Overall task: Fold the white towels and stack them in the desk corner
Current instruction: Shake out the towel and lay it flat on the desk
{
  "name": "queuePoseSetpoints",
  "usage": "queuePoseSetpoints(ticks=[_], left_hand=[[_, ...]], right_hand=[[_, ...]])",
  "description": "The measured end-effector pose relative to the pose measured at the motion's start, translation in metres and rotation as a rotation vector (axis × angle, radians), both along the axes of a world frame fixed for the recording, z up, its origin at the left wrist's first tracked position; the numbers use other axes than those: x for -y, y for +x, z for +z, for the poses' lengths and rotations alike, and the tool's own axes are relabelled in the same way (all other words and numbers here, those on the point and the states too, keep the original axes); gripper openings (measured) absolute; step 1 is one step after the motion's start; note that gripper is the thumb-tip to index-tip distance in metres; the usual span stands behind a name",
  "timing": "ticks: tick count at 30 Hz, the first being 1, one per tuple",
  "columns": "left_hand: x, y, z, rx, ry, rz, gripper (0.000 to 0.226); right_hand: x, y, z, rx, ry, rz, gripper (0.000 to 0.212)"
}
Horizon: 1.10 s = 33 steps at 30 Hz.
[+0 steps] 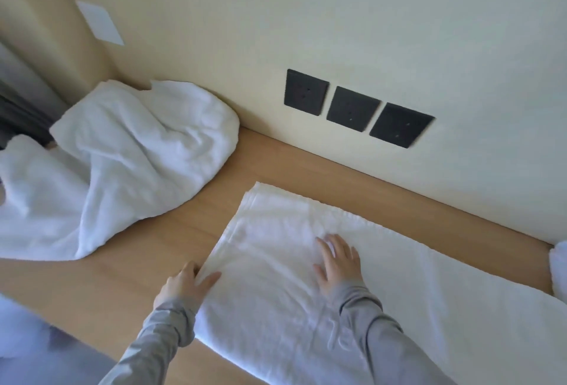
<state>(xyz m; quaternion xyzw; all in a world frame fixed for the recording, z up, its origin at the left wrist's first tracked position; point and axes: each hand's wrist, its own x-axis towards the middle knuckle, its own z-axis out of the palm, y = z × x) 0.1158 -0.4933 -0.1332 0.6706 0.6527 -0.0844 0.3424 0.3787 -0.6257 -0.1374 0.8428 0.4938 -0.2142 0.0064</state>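
We look down on a light wooden worktop (276,169) that meets a cream wall (368,16) at the back and a second wall on the left, forming a corner. In front of us lies a flat white terry towel (276,262), spread out smooth, its short hemmed edge turned to the left and its length running off towards the lower right of the view. We see the left hand (187,285) at the near left edge of this towel, the thumb lying on top of the cloth and the curled fingers at the edge, so that it pinches the hem. The right hand (337,262) rests flat on the middle of the same towel, fingers straight and slightly spread, palm down, holding nothing. Both arms wear grey sleeves (383,338). Well apart from this, in the corner at the back left, a crumpled white towel (122,154) sits in a loose heap, touching both walls and spilling forward along the left side. At the right edge we make out a small part of another white cloth (558,268). On the back wall, above the worktop, three black square sockets (352,108) stand in a row, and a white rectangular plate (99,22) is fixed on the left wall
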Motion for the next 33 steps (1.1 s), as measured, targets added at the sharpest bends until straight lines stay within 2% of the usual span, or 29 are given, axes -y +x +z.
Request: queuePoseSetpoints(ticks=[5,13,16,20,25,33], left_hand=[[0.007,-0.008,-0.007,0.131,0.003,0.117,0.034],[0.009,-0.011,-0.018,0.186,-0.004,0.150,0.028],[0.006,-0.010,-0.018,0.193,-0.020,0.150,0.027],[0.005,-0.011,-0.019,0.207,-0.033,0.176,0.028],[0.004,-0.012,-0.023,0.220,-0.047,0.170,0.026],[0.003,-0.014,-0.028,0.217,-0.038,0.158,0.023]], right_hand=[[-0.089,0.004,0.003,0.002,0.143,0.027,0.046],[-0.192,0.000,-0.003,-0.329,0.051,-0.083,0.041],[-0.208,-0.002,-0.007,-0.271,0.070,-0.085,0.032],[-0.218,-0.002,-0.012,-0.287,0.062,-0.096,0.021],[-0.229,0.003,-0.012,-0.292,-0.012,-0.114,0.024],[-0.228,0.011,0.001,-0.369,-0.062,0.025,0.029]])
